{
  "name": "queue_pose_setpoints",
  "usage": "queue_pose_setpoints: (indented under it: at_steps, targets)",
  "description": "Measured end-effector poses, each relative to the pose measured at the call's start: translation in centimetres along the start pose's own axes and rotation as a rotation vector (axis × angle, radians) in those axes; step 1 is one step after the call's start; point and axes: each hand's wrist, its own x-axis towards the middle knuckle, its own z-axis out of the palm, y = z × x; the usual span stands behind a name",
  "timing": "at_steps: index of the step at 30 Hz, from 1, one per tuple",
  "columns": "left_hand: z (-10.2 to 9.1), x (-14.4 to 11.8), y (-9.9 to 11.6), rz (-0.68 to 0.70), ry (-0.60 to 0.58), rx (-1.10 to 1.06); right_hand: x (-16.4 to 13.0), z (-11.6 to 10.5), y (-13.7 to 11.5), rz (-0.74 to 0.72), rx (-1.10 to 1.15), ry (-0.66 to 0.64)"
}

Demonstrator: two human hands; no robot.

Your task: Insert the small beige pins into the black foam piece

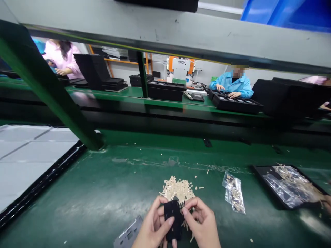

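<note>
Evidently light and stiff, the black part sits near centre, edge-pinched by left hand and right hand; grip edges. Tiny beige pieces scatter easily.

The green matted worktop is scuffed and dusted with stray chips. Near the middle of its near edge lies a loose pile of small beige slivers. Just right of the pile rests a small clear plastic bag holding similar slivers. At the right edge sits a shallow black rectangular tray, containing crumpled clear film and more slivers. A grey metal plate lies at the near edge. White panels in a black frame occupy the left edge.
</note>
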Motion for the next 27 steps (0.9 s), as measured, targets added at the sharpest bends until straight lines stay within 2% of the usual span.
queue_pose_setpoints:
  at_steps: [5, 15, 18, 24, 27]
  targets:
    - [1.6, -1.2, 0.6, -0.019, 0.123, 0.127, -0.7, 0.4, -0.4, -0.019, -0.072, 0.016]
    - [1.2, -1.6, 0.9, -0.062, 0.089, 0.290, -0.8, -0.1, -1.0, -0.091, -0.218, -0.053]
    - [1.0, -1.5, 1.0, -0.055, 0.077, 0.308, -0.5, -0.2, -1.1, -0.043, -0.198, -0.090]
    - [1.0, -1.5, 1.2, -0.052, 0.047, 0.266, 0.0, -0.3, -1.6, 0.160, -0.009, -0.133]
    - [0.8, -1.5, 1.1, -0.056, 0.035, 0.239, -0.1, -0.3, -1.7, 0.201, 0.049, -0.140]
